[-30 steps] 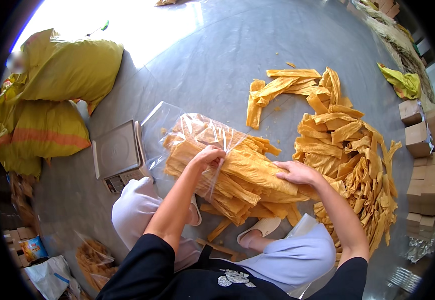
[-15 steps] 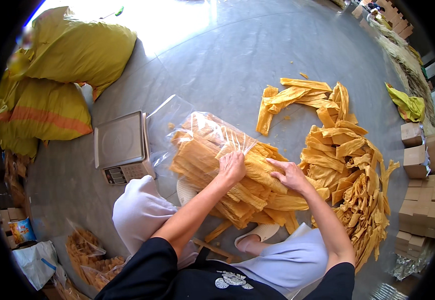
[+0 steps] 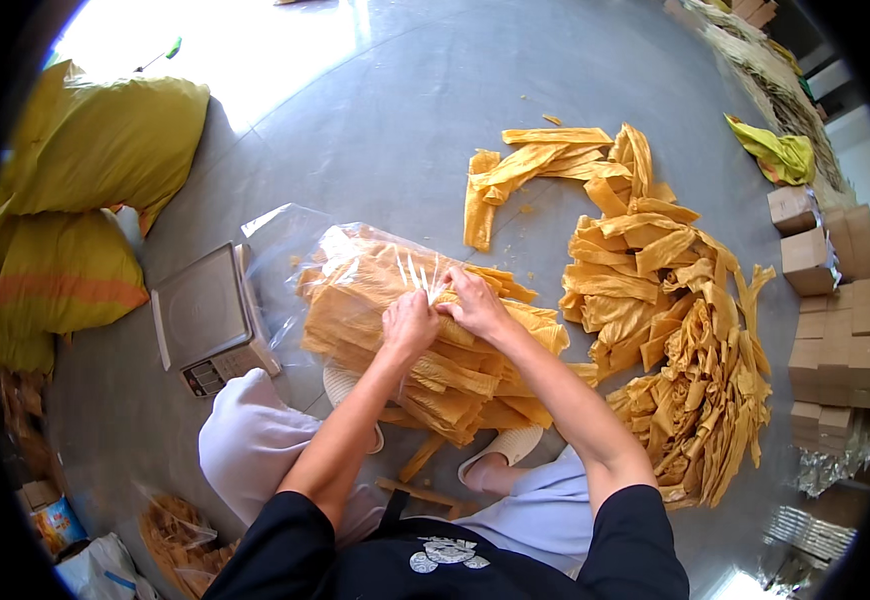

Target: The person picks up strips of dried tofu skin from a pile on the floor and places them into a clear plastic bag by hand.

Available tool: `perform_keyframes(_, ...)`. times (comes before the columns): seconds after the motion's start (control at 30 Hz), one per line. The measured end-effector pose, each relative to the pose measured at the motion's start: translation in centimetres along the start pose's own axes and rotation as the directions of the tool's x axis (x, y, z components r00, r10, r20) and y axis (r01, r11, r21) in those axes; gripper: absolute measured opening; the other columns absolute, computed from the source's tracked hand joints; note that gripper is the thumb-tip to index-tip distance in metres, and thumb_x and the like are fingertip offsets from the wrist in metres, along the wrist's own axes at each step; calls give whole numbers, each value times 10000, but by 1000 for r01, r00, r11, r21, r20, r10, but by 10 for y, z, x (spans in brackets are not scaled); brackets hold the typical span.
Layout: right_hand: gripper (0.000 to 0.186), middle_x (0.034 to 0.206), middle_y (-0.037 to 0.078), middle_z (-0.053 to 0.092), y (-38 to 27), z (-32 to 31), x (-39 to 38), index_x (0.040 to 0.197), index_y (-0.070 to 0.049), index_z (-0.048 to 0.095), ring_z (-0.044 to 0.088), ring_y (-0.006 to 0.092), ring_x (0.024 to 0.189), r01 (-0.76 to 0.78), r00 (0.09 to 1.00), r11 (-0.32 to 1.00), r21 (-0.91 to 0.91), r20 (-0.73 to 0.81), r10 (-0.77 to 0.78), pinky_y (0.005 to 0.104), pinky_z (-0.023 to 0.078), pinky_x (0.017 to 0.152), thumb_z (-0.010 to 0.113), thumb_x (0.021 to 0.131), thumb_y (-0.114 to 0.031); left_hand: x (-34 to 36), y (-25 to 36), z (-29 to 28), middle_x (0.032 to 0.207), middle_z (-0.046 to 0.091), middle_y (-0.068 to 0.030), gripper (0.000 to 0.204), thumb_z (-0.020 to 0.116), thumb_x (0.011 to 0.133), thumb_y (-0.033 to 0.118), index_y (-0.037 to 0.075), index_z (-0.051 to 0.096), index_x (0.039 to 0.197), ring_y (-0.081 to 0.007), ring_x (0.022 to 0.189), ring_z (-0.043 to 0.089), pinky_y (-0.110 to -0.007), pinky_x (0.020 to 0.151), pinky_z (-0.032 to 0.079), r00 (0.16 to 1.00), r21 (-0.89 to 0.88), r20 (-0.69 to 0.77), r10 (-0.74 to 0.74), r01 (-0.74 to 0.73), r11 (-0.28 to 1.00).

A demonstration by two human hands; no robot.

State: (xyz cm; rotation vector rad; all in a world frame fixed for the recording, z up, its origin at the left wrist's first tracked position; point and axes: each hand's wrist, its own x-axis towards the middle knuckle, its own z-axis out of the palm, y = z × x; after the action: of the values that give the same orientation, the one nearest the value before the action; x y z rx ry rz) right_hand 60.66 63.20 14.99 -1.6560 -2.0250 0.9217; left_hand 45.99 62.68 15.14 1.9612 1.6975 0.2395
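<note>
A large clear plastic bag (image 3: 350, 250) lies on its side in front of me, stuffed with long yellow strips (image 3: 345, 310) that look like dried tofu skin. More strips stick out of its mouth toward the right. My left hand (image 3: 410, 323) is closed on the gathered plastic at the bag's mouth. Close beside it, my right hand (image 3: 472, 303) pinches the same bag edge, fingers bent and nearly touching the left hand. Stretched folds of plastic run up from between them. The fingertips are partly hidden. Farther right, a loose curved pile of the strips (image 3: 645, 255) lies on the floor.
A digital scale (image 3: 200, 308) with a metal pan stands left of the bag. Big yellow sacks (image 3: 105, 145) are heaped at the far left. Cardboard boxes (image 3: 845, 345) are stacked along the right. Another bag of brown strips (image 3: 180, 535) lies at the lower left, near my knee.
My right hand has left the yellow strips and moved left to the bag's edge, next to my left hand. The left hand keeps its hold on the plastic. The whole view has shifted a little.
</note>
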Motion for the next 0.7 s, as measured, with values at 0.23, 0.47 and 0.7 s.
perform_keyframes(0.23,839,1340,187,411,15,-83,-54,1357,-52,331,405,273,1241,-326,916,896,-302,133,378,469,339,996,568,768,-600,2,2,-6,864,615,-206,176,523,778,153,6,594,843,-376,840,596,-475,739,459,997,-3,80,-15,16,1000)
perform_keyframes(0.47,804,1274,197,459,81,-58,-117,1316,11,364,422,257,1214,-553,821,608,569,250,513,383,351,1004,582,792,-558,-2,9,7,785,613,-196,141,547,756,151,17,591,766,-374,781,591,-466,689,459,1000,-25,-8,-12,11,1000)
perform_keyframes(0.7,872,1346,245,355,33,-22,-80,1313,39,316,354,340,1254,-546,837,808,221,103,537,404,324,1030,482,799,-646,-8,10,0,858,611,-180,156,557,779,144,12,573,862,-366,837,595,-459,726,460,1000,49,13,-19,18,999)
